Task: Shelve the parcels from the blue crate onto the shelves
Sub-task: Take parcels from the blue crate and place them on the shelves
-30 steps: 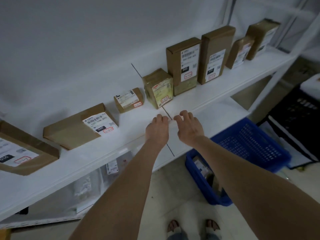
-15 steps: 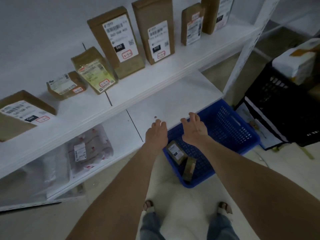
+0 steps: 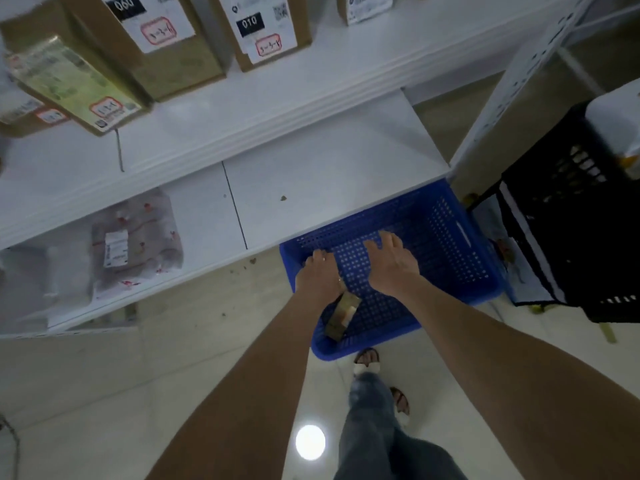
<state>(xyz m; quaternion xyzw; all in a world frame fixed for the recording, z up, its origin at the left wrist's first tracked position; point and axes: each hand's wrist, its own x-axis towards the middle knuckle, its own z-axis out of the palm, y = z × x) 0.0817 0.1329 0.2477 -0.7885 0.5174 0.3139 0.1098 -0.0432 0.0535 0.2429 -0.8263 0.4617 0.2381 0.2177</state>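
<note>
Now both hands hover over the crate (image 3: 446,220): right hand (image 3: 391,268) spread loose, grasping nothing; left hand (image 3: 317,277) palm-down, fingertips hidden, so its grip is impossible to call. A parcel (image 3: 343,315) lies in the crate's near corner, just under the left wrist.

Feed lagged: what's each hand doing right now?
Left hand: open, fingers relaxed over the blue perforated plastic crate, nothing in its grip.
Right hand: open, fingers spread, holding nothing.
</note>
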